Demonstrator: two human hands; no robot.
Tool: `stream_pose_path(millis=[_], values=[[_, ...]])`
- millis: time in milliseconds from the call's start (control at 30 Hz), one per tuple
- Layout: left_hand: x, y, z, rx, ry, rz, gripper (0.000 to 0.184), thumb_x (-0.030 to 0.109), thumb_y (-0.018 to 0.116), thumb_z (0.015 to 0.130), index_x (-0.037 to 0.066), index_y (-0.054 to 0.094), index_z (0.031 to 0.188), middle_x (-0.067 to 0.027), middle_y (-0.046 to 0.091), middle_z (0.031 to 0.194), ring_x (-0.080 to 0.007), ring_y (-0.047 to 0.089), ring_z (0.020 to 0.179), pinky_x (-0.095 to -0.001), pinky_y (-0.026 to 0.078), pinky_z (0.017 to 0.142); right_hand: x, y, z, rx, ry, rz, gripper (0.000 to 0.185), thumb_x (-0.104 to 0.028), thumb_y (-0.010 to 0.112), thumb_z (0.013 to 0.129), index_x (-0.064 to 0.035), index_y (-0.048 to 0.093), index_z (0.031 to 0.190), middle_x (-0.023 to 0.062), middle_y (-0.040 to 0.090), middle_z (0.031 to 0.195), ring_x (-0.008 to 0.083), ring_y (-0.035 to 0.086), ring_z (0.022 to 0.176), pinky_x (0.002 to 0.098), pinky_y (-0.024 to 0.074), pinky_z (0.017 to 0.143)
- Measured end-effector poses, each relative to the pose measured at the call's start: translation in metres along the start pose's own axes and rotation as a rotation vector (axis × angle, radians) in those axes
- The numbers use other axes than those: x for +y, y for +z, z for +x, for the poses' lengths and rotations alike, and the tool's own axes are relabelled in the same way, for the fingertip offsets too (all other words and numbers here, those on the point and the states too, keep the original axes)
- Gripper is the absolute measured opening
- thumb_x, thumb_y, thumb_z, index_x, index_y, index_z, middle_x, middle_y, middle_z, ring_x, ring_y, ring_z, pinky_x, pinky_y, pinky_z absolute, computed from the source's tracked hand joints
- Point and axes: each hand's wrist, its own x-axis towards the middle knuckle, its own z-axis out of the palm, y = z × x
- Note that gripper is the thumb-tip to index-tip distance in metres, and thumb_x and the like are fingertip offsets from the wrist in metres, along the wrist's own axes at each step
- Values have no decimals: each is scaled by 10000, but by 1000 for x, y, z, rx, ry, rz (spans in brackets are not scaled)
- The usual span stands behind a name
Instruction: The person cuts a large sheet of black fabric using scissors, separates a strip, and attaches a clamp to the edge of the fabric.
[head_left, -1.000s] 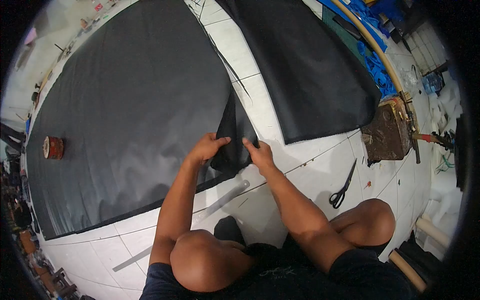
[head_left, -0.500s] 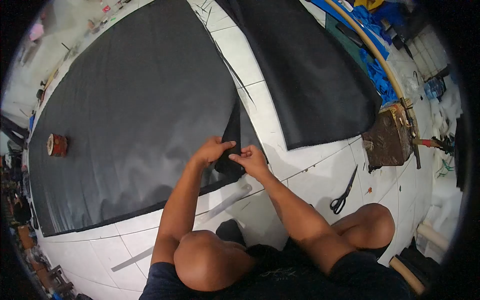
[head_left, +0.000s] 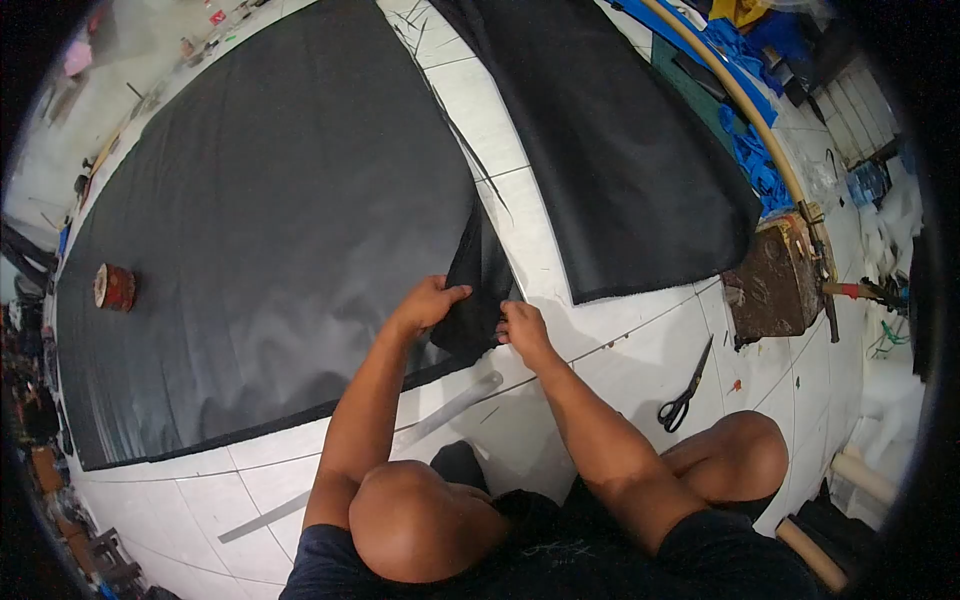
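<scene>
A large sheet of black leatherette [head_left: 290, 190] lies on the tiled floor, smooth side up, its near right corner folded back to show a dull, fuzzy underside [head_left: 468, 315]. My left hand [head_left: 428, 305] pinches the turned-back flap between thumb and fingers. Just right of the fold, my right hand [head_left: 523, 330] is closed at the sheet's right edge, fingers curled on the material; the fingertips are partly hidden. A clear ruler-like strip [head_left: 450, 408] lies on the tiles below the corner. Black-handled scissors [head_left: 686, 388] rest on the floor beside my right knee.
A second black leatherette piece [head_left: 625, 170] lies to the right, across a strip of white tile with thin offcuts [head_left: 475, 155]. A reddish round container [head_left: 115, 288] sits on the big sheet. At the right are a brown block [head_left: 775, 285] and a long curved tube [head_left: 745, 90].
My right hand has moved slightly right, away from my left, from the flap to the sheet's edge. The fold now spreads wider, while my left hand stays nearly in place.
</scene>
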Motion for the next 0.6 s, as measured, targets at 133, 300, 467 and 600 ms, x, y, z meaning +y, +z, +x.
stream_pose_path(millis=[133, 300, 467, 600], values=[[-3, 0, 3, 28, 17, 34, 307, 262, 645, 901, -40, 679, 944, -80, 695, 820, -175, 642, 691, -333, 518, 674, -5, -14, 7, 359, -86, -306, 510, -461, 645, 870, 26, 623, 1018, 210, 665, 966, 374, 638, 862, 435, 500, 833], [23, 4, -19, 72, -19, 98, 306, 255, 644, 898, -45, 679, 944, -85, 695, 817, -177, 638, 701, -335, 512, 677, -22, 3, -9, 301, -372, -523, 525, -455, 767, 789, 3, 611, 992, 138, 656, 862, 262, 639, 856, 373, 500, 771], [-4, -3, 5, 108, 43, 325, 326, 318, 670, 866, -4, 698, 905, -64, 682, 776, -169, 622, 677, -340, 492, 642, -14, 28, -13, 6, -277, -331, 459, -420, 796, 782, 2, 629, 853, 58, 645, 718, 157, 605, 650, 306, 497, 619], [8, 1, -1, 76, 0, 221, 319, 319, 667, 872, 3, 700, 908, -65, 681, 779, -165, 614, 669, -337, 487, 637, -25, 15, -15, 21, -244, -443, 415, -390, 766, 819, 2, 642, 766, 29, 622, 637, 126, 577, 606, 287, 468, 569]])
